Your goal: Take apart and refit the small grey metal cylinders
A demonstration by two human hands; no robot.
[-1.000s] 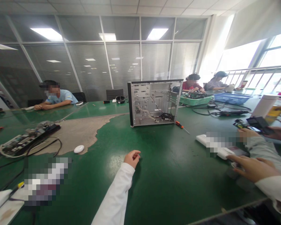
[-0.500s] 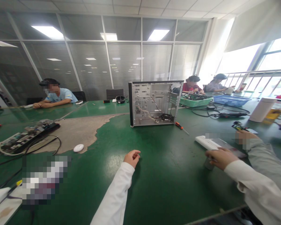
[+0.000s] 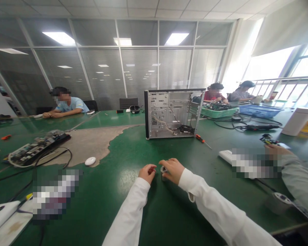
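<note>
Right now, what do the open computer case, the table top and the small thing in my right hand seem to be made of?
Computer case: seemingly bare sheet metal, matt silver-grey, with punched holes and folded edges. Table top: a glossy green coating that reflects light; the worn patch shows a brownish base, maybe board. Small thing in the right hand: grey, mostly covered; material unclear.

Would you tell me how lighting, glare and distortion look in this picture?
Head view: windows at right blown out white; ceiling panels reflect as sheen on the green table; wide lens bows the partition frames near the edges; left hand and right hand sharp; small grey thing between them unclear.
</note>
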